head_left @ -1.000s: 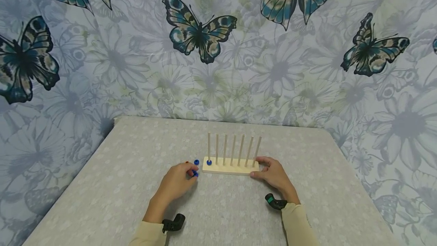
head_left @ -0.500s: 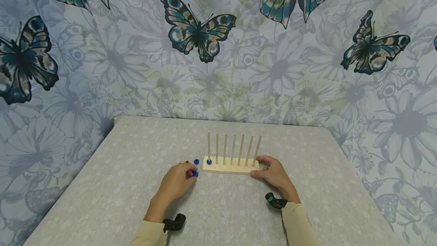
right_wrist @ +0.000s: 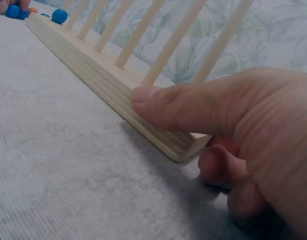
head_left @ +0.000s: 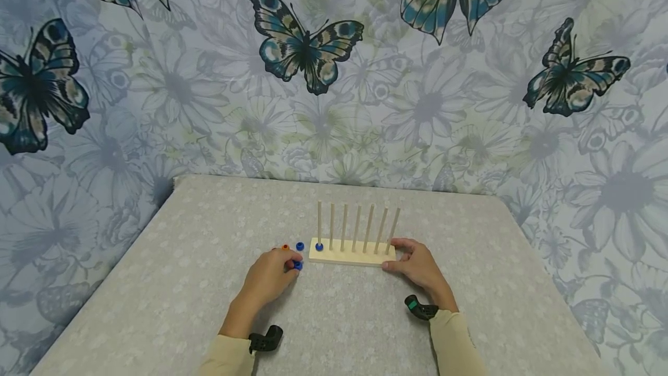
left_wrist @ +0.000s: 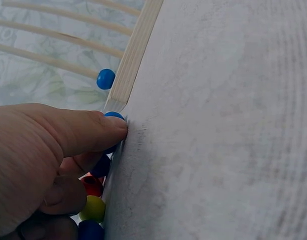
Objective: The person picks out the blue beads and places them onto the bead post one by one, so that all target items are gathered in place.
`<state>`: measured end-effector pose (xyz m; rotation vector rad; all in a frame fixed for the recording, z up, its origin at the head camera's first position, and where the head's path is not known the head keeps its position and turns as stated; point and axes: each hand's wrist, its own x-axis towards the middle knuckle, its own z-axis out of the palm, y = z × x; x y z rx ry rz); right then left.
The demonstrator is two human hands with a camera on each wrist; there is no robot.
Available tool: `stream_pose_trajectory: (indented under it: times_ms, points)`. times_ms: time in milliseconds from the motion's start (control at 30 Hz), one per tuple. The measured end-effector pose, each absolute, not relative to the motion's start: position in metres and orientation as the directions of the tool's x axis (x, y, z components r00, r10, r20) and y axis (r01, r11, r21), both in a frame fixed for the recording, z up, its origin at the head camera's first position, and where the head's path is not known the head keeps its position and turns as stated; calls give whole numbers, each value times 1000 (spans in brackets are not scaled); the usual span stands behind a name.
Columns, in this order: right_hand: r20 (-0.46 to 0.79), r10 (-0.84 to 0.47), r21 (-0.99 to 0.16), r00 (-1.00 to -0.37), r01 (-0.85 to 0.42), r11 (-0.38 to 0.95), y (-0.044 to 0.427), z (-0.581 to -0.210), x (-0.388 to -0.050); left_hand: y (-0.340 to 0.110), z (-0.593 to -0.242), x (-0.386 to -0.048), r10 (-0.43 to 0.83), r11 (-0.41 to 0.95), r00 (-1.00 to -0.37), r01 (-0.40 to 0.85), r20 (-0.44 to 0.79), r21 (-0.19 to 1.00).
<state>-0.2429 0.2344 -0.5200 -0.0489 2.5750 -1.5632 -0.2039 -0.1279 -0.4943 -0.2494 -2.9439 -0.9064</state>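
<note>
A pale wooden base (head_left: 352, 258) with several upright pegs (head_left: 344, 227) stands on the cloth-covered table. One blue bead (head_left: 319, 246) sits at the bottom of its leftmost peg. My right hand (head_left: 420, 266) grips the base's right end, the thumb (right_wrist: 161, 107) along the front edge and the other fingers round the end. Left of the base, my left hand (head_left: 268, 277) pinches a blue bead (left_wrist: 114, 115) low at the table; thumb and fingers hide part of it. Beneath that hand, the left wrist view shows a dark blue bead (left_wrist: 100, 166), a red bead (left_wrist: 92, 185) and a yellow bead (left_wrist: 93, 208).
Another blue bead (head_left: 300, 246) and an orange-red bead (head_left: 285, 246) lie just beyond my left hand. The table (head_left: 219, 208) ends at the back against a wall (head_left: 417, 132) covered with butterflies and flowers. Black wrist cameras (head_left: 266, 339) sit on both forearms.
Both hands and the base stay in place. The head view shifts slightly, and a little more of the orange-red bead shows beside my left hand.
</note>
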Motion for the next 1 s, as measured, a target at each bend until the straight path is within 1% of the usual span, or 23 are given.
stream_pose_trajectory:
  times_ms: [400, 833, 1000]
  points:
    - [-92, -97, -883, -991, 36, 469, 234, -521, -244, -126, -494, -205, 145, 821, -985, 173, 96, 545]
    - [-84, -102, -885, -991, 27, 465, 233, -519, -242, -125, -491, -203, 131, 834, -983, 179, 127, 522]
    - [-85, -106, -887, -991, 27, 461, 234, -520, -243, -126, -490, -203, 119, 829, -979, 189, 165, 526]
